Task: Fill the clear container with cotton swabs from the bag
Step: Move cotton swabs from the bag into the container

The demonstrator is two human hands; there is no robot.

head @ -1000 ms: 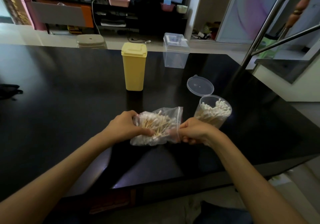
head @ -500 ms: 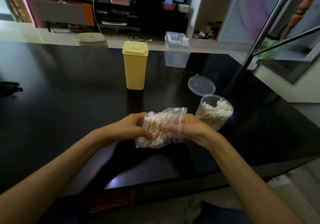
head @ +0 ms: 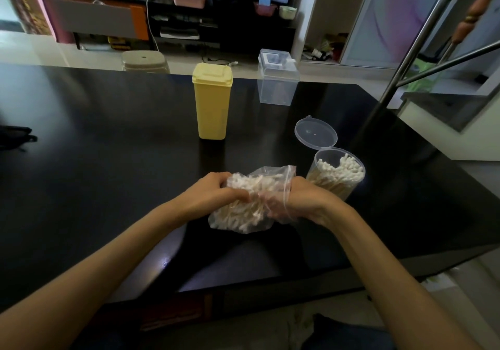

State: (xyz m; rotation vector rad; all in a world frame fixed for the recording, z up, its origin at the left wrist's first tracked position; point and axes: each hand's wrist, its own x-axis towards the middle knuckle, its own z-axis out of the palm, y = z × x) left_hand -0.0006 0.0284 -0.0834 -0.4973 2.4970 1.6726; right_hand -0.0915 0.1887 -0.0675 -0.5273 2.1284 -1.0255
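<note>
Tabletop [head: 108, 160] of dark glossy black is carrying everything, and the things are being taken here from largest to smallest. A yellow lidded bin [head: 212, 100] and a clear square box [head: 277, 79] are standing well back, out of play. Nearer, the clear container [head: 336, 178] is standing upright with its hinged lid [head: 315, 136] flipped open behind it; it is being seen as already largely filled, swabs standing on end inside, though a gap seems to be showing on its left.

The zip bag [head: 253, 201] is being held just above the table between both hands, just left of the container. The left hand [head: 213, 195] is being closed on the bag's left end from outside. The right hand [head: 295, 203] is being pushed through the bag's open mouth, its fingers [head: 273, 206] showing through the film; whether they are clamped on swabs cannot be told.

The cotton swabs [head: 243, 203] inside are lying with their long axis running from lower left to upper right, so they are lying immediately left of the right fingers, roughly pointing at them. The right hand is the nearer to the container, which is almost touching its back. A bunch is judged to need drawing out rightward, then turning upright.
</note>
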